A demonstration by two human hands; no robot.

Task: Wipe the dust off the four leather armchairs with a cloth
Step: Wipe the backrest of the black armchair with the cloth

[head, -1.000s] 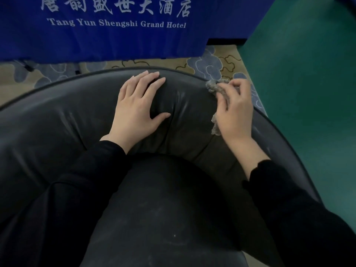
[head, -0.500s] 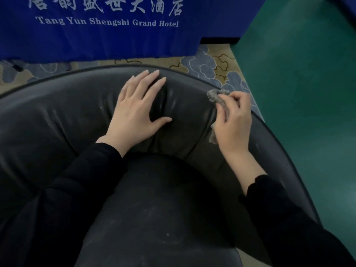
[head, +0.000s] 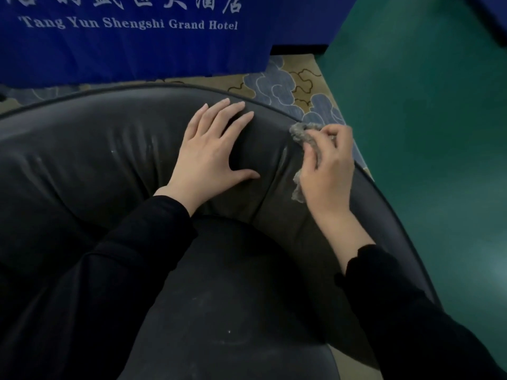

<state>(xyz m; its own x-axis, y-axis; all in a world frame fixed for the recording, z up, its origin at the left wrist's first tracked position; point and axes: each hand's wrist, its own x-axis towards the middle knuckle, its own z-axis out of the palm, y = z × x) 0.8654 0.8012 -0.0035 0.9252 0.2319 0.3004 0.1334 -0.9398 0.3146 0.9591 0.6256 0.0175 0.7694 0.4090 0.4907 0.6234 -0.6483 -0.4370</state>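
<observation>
A blue banner [head: 131,37] across the upper left of the frame reads "Tang Yun Shengshi Grand Hotel". Below it, the left hand [head: 211,157] lies flat, fingers spread, on the black leather armchair [head: 82,160]. The right hand [head: 326,171] grips a grey cloth [head: 300,134] against the backrest, center right.

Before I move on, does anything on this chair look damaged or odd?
Yes: the black leather armchair has a pale scuffed streak in a backrest crease, just left of the right hand holding the crumpled grey cloth. Whitish specks dot the seat cushion; dust or wear, I cannot tell.
</observation>
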